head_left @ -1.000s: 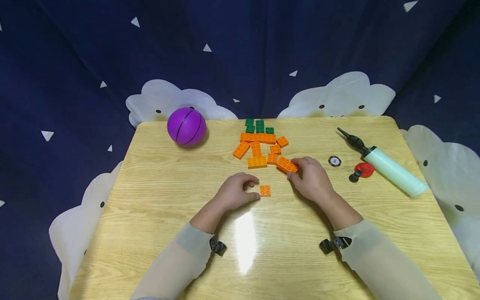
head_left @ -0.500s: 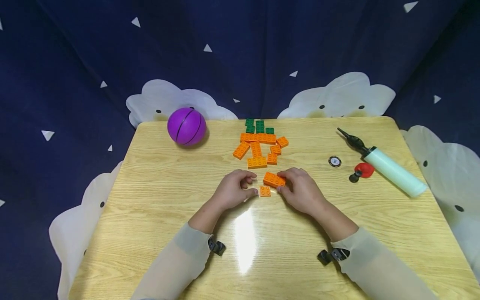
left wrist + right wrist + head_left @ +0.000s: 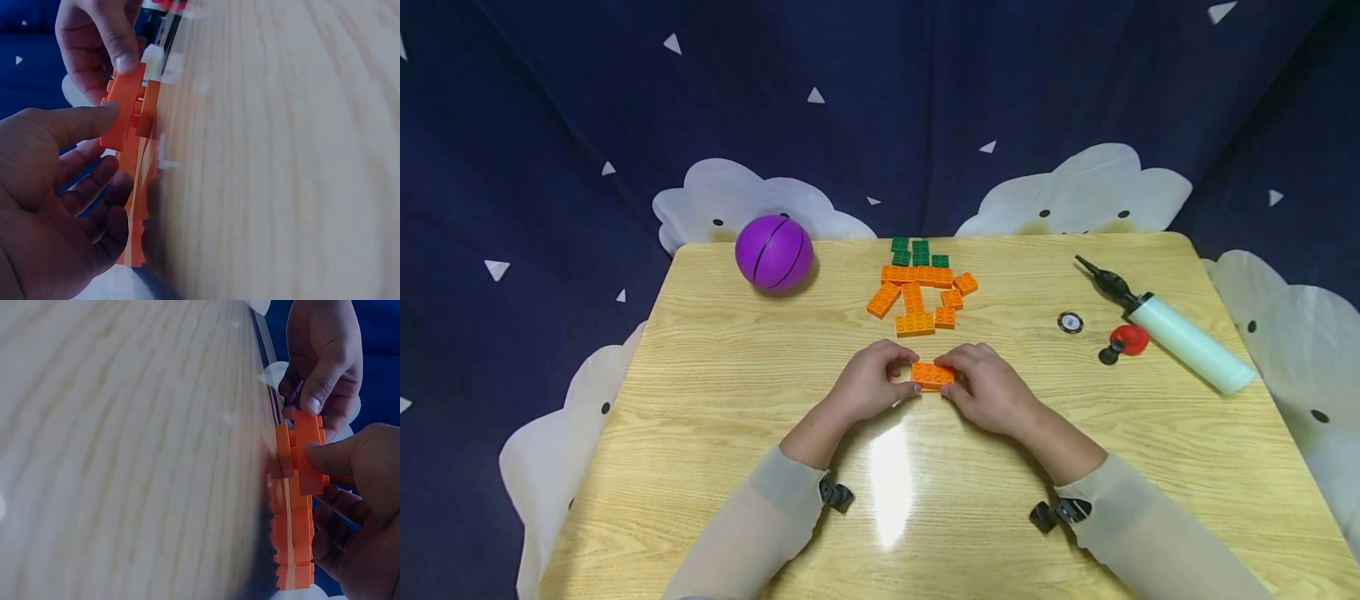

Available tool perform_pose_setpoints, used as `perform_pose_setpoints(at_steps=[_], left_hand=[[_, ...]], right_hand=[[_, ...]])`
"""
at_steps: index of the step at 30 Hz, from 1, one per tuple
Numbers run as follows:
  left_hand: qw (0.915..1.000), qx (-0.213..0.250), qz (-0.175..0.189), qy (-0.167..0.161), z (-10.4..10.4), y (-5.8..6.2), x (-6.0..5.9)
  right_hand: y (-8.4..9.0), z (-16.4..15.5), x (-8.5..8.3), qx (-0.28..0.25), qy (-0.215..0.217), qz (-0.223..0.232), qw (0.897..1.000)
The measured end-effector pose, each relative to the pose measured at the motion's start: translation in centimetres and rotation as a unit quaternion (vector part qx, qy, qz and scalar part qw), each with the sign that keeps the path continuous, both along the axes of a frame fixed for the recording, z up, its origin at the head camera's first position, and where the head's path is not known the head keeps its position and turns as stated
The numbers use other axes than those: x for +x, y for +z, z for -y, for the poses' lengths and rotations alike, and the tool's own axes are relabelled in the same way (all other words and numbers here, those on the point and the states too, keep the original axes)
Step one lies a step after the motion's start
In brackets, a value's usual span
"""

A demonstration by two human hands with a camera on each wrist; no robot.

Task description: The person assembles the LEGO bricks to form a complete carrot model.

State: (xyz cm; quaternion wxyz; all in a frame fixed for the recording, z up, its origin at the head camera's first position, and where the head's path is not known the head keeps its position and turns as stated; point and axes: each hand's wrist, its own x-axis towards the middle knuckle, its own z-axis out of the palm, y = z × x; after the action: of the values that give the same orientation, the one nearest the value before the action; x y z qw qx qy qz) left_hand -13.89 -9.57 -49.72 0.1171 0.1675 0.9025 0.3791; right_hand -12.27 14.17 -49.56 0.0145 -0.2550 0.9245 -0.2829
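Between my two hands is a long orange toy brick, studs up. My right hand pinches its right end between thumb and fingers. At the left end, the thumb and fingers of my left hand grip it too. Directly underneath lies a thin small orange brick, mostly hidden from the head view. Its studs show between the two bricks in the left wrist view, so the long brick appears just above it, not fully pressed down. In the right wrist view the same thin brick rests on the table side.
Beyond the hands lie several orange bricks and several green bricks. A purple ball stands back left. To the right are a round chip, a red and black item and a pale green hand pump on the wooden table.
My right hand has brought the long brick from the group of orange bricks leftward and nearer, over the small brick. My left hand, hardly moved, now grips its left end.
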Motion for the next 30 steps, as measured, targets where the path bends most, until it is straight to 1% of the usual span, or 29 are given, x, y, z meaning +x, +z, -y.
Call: perform_pose_setpoints(at_steps=[9, 13, 19, 22, 26, 30], left_hand=[[0.9999, -0.012, 0.006, -0.006, 0.1, -0.1, 0.2], [0.9998, -0.016, 0.010, -0.003, 0.1, -0.2, 0.3], [0.9996, -0.029, 0.006, 0.004, 0.1, -0.5, 0.4], [0.9996, -0.026, 0.007, 0.007, 0.1, -0.5, 0.4], [0.9998, -0.013, 0.015, 0.006, 0.2, -0.4, 0.3], [0.9997, 0.002, 0.024, 0.001, 0.2, -0.8, 0.2]], right_hand=[[0.1, 0.0, -0.2, 0.014, 0.016, 0.000, 1.000], [0.3, 0.1, -0.3, 0.019, 0.023, 0.005, 1.000], [0.4, 0.4, -0.3, 0.022, 0.022, 0.008, 0.999], [0.4, 0.5, -0.3, 0.026, 0.021, 0.007, 0.999], [0.3, 0.3, -0.5, 0.025, 0.021, 0.017, 0.999], [0.2, -0.4, -1.1, 0.002, 0.033, 0.046, 0.998]])
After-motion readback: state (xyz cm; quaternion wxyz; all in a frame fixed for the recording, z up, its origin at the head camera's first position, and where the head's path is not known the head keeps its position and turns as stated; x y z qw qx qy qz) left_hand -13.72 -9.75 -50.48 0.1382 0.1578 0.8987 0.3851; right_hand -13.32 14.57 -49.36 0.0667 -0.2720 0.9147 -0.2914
